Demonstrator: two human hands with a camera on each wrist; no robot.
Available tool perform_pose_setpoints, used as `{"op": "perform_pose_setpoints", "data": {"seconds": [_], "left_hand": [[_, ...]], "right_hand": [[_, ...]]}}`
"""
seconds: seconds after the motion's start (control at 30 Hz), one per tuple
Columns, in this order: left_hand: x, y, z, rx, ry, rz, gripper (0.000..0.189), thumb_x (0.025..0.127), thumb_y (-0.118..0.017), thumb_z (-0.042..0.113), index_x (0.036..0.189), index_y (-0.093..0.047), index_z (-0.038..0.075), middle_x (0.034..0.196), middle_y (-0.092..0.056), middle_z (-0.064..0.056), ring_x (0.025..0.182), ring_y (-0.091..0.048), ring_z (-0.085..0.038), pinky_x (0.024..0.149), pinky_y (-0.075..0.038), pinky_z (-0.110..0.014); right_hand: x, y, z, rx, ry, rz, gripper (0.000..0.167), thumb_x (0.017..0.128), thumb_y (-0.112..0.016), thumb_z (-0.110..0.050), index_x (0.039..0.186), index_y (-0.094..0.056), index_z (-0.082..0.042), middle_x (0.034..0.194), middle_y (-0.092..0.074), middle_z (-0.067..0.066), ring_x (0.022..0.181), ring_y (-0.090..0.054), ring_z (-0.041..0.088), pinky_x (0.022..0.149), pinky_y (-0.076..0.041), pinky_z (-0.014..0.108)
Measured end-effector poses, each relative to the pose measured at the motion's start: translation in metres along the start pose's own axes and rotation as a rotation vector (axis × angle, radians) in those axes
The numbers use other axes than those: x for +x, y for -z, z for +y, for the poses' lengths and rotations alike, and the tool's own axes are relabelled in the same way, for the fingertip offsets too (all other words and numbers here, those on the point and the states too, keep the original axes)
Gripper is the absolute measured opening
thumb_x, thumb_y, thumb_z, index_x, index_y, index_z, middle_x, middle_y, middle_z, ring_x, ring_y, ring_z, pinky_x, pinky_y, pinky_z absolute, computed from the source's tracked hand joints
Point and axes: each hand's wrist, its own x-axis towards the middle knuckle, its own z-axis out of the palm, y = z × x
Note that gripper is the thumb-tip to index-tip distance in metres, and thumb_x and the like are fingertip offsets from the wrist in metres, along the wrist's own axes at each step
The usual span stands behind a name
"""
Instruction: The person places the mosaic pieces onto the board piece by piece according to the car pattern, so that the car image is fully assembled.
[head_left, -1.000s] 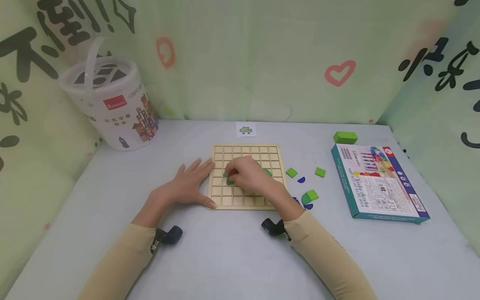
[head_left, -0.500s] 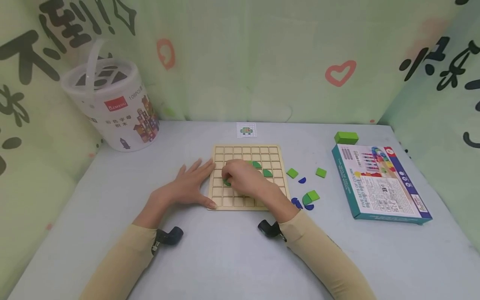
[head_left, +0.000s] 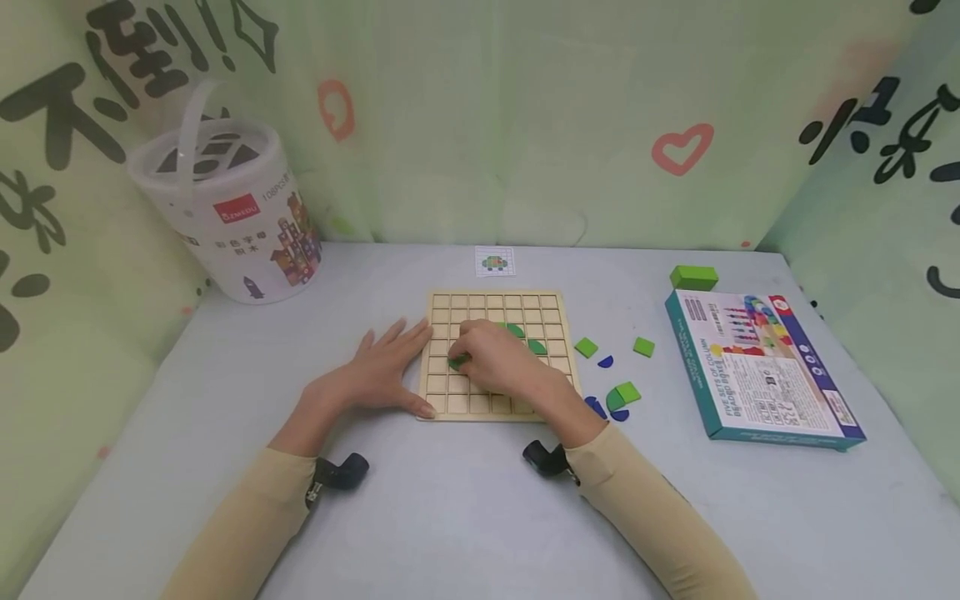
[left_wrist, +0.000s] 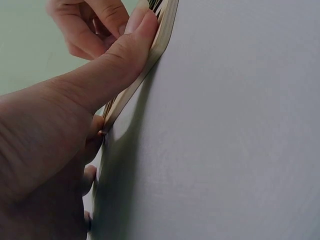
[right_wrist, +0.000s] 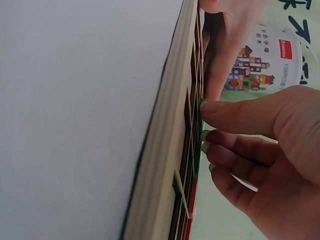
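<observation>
A wooden grid board (head_left: 480, 408) lies flat on the table. My left hand (head_left: 382, 371) is spread beside its left edge, fingers straight, with the thumb (left_wrist: 112, 67) resting on the near left corner. Over the middle of the board my right hand (head_left: 498, 358) bends down and pinches a small green rounded piece (head_left: 458, 362) at the left part of the grid. The right thumb (right_wrist: 240, 114) touches that piece in the right wrist view. Two green quarter-round pieces (head_left: 536, 347) show in cells further right, and a red piece (right_wrist: 193, 197) shows nearer the board's front; the hand hides other cells.
Right of the board lie loose green squares (head_left: 643, 346), a green quarter-round piece (head_left: 615, 401) and several blue half-rounds (head_left: 605, 362). A pattern card (head_left: 495, 262) lies behind the board. A flat box (head_left: 765, 367), a green block (head_left: 693, 277) and a white bucket (head_left: 232, 217) stand further out.
My right hand has shifted slightly down over the board, uncovering the green pieces on the right of the grid. It remains at the left green piece. The left hand has stayed put.
</observation>
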Motion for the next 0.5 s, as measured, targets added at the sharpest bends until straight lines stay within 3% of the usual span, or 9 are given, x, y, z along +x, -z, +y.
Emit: {"op": "perform_pose_setpoints", "data": {"seconds": [0.37,0.5], "left_hand": [[0.0,0.001,0.002,0.003,0.008,-0.002,0.128,0.068,-0.076,0.07,0.161,-0.008,0.015,0.17,-0.002,-0.002,0.157,0.004,-0.033,0.122,0.003,-0.066],[0.0,0.0,0.001,0.001,0.022,-0.001,0.129,0.067,-0.077,0.071,0.161,-0.008,0.016,0.17,-0.002,0.0,0.157,0.005,-0.032,0.122,0.003,-0.065]], "right_hand": [[-0.006,0.002,0.004,0.035,-0.056,0.024,0.017,0.089,-0.071,-0.011,0.103,-0.08,-0.016,0.102,-0.071,-0.004,0.09,-0.062,0.009,0.079,-0.054,0.026],[-0.015,0.011,0.008,0.049,-0.09,0.026,0.017,0.089,-0.071,-0.012,0.104,-0.079,-0.015,0.102,-0.071,-0.004,0.087,-0.061,0.01,0.076,-0.053,0.027]]}}
